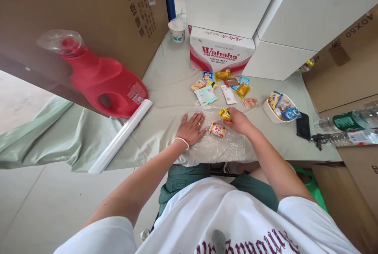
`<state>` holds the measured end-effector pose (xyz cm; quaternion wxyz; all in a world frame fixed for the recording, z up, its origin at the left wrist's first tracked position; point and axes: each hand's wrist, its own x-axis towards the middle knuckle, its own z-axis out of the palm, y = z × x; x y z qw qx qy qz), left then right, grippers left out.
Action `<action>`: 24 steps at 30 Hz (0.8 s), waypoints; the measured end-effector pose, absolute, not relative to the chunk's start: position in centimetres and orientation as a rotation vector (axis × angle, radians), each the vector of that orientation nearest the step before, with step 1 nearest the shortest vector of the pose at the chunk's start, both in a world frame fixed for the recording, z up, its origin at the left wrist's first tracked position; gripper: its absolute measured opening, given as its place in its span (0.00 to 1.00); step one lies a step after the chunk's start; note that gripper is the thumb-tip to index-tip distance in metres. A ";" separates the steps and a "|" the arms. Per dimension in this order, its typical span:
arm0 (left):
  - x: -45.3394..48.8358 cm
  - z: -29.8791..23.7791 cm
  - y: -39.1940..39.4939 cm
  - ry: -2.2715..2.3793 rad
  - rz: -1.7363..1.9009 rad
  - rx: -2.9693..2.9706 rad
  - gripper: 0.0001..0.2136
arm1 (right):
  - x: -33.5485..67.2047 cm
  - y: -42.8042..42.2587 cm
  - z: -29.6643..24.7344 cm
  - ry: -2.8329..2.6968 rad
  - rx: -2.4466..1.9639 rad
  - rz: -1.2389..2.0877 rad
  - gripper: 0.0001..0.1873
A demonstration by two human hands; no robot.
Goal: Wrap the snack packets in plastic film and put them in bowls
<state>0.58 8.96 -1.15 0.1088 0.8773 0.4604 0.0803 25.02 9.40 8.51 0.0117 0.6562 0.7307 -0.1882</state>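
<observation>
My left hand (191, 128) lies flat with its fingers spread, on the left part of a clear plastic film (230, 149) spread over the cloth. Between finger and thumb, my right hand (238, 121) grips a small yellow-wrapped snack (225, 114) above the film. Just below it, a cream snack packet with red print (217, 130) rests on the film between my hands. Beyond my hands lie several wrapped snacks, among them a pale green packet (206, 95), a white packet (228, 95) and a yellow packet (243, 90).
A white bowl of snacks (270, 113) stands at the right, beside a black phone (303, 126) and plastic bottles (351, 122). To the left are a white roll (121, 138) and a red jug (109, 82). A Wahaba water box (221, 51) and paper cup (177, 32) stand behind.
</observation>
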 end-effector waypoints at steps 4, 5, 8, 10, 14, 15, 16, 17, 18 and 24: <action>0.5 -1.5 9.1 1.352 0.238 2.592 0.32 | 22.8 8.1 7.4 2.310 2.051 -0.508 0.26; 0.4 -1.5 9.1 1.350 0.228 2.596 0.32 | 22.0 7.9 6.8 2.334 2.007 -0.484 0.27; 0.5 -1.6 8.9 1.355 0.208 2.602 0.31 | 20.2 7.3 5.4 2.380 1.894 -0.455 0.32; 0.5 -1.6 8.7 1.367 0.214 2.604 0.31 | 20.2 6.8 4.9 2.402 1.881 -0.472 0.34; 0.6 -1.8 8.6 1.383 0.220 2.606 0.31 | 21.4 5.6 4.3 2.510 1.809 -0.476 0.27; 0.6 -1.8 8.6 1.385 0.214 2.607 0.31 | 21.8 5.4 4.1 2.544 1.774 -0.480 0.26; 0.6 -1.8 8.7 1.386 0.205 2.609 0.30 | 22.2 5.1 3.8 2.576 1.744 -0.493 0.26; 0.5 -1.9 8.7 1.387 0.197 2.611 0.30 | 22.5 4.9 3.6 2.608 1.724 -0.515 0.26; 0.5 -1.9 8.7 1.387 0.190 2.615 0.30 | 22.9 4.8 3.3 2.636 1.716 -0.545 0.27; 0.2 -1.5 8.9 1.381 0.171 2.615 0.30 | 24.5 5.2 2.5 2.673 1.751 -0.706 0.25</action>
